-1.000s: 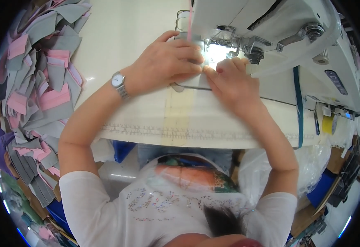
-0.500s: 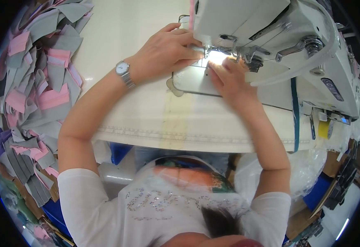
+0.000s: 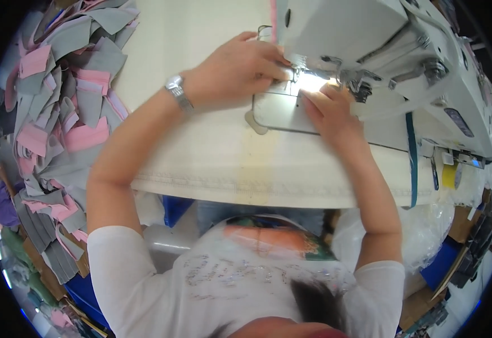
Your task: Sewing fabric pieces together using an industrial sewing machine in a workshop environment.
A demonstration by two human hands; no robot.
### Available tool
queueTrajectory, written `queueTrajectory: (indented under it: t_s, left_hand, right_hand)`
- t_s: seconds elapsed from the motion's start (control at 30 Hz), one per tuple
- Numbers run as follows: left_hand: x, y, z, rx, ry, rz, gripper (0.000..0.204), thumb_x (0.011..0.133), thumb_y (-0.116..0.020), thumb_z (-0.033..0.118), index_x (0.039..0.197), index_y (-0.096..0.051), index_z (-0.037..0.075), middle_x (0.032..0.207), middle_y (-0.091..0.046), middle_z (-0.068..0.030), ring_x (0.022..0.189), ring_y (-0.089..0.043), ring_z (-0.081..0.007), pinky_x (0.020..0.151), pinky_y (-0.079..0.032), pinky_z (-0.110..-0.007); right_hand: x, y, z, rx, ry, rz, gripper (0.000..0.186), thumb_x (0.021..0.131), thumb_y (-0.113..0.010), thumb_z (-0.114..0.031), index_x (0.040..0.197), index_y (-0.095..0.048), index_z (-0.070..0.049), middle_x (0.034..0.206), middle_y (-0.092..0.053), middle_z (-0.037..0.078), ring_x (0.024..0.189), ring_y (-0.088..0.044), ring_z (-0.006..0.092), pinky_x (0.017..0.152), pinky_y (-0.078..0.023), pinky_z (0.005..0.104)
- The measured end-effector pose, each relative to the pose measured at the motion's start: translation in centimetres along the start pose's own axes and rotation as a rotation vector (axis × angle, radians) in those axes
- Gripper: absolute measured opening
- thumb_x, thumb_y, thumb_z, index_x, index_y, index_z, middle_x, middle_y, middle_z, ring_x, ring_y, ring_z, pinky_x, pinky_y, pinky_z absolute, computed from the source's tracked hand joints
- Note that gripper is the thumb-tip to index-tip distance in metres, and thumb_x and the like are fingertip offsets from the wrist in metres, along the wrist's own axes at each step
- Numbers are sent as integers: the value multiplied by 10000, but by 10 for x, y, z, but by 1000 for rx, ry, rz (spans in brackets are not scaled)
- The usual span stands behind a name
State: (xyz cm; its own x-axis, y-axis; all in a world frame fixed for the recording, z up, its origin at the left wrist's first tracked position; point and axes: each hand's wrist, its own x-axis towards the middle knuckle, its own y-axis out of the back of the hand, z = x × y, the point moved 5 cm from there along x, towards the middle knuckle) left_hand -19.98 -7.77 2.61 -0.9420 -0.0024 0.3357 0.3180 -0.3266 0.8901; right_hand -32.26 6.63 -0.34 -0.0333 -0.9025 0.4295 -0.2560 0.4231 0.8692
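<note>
A white sewing machine point(image 3: 341, 34) has a lit metal presser-foot area and a steel plate point(image 3: 275, 110). My left hand point(image 3: 245, 67), with a silver watch at the wrist, is at the left of the needle, fingers curled and closed on something too small to make out. A narrow pink strip point(image 3: 274, 19) runs up beside the machine head above these fingers. My right hand point(image 3: 331, 115) is just right of the presser foot, thumb and forefinger closed near the bright light. What it pinches, if anything, is hidden by the glare and fingers.
A large pile of grey and pink fabric pieces point(image 3: 85, 135) covers the left side. The cream tabletop point(image 3: 212, 163) has a ruler along its front edge. A teal strap point(image 3: 412, 174) and yellow tape roll point(image 3: 450, 174) are at the right, with crumpled clear plastic point(image 3: 420, 225) below.
My left hand has shifted up relative to the plate, uncovering more of it. My right hand has moved slightly, staying at the presser foot. The whole view has shifted a little.
</note>
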Motion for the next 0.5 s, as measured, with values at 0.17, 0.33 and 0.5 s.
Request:
queueTrajectory:
  t_s: [0.17,0.33,0.5]
  left_hand:
    - [45,44,-58,515,-242,184,270,903,-524,169,1162,-566,106,1249,-577,-123,1070,-579,-285,899,-428,-532]
    - [73,21,-116,682,-81,-244,373,871,-535,105,1236,-532,185,1302,-535,-60,1149,-535,-227,950,-390,-555]
    - [-3,50,-91,664,137,-140,488,787,-614,75,1264,-579,169,1053,-621,-52,1007,-578,-229,950,-392,-409]
  right_hand:
    - [-28,-6,31,-75,-67,63,145,862,-649,-103,996,-695,-131,755,-572,64,689,-578,232,696,-481,353]
    - [-23,3,43,-104,-374,-98,129,874,-670,-246,943,-730,-155,820,-688,35,700,-646,160,654,-503,316]
    - [-46,1,72,-374,-169,-7,178,847,-687,-250,885,-733,-82,762,-697,80,705,-660,213,713,-512,327]
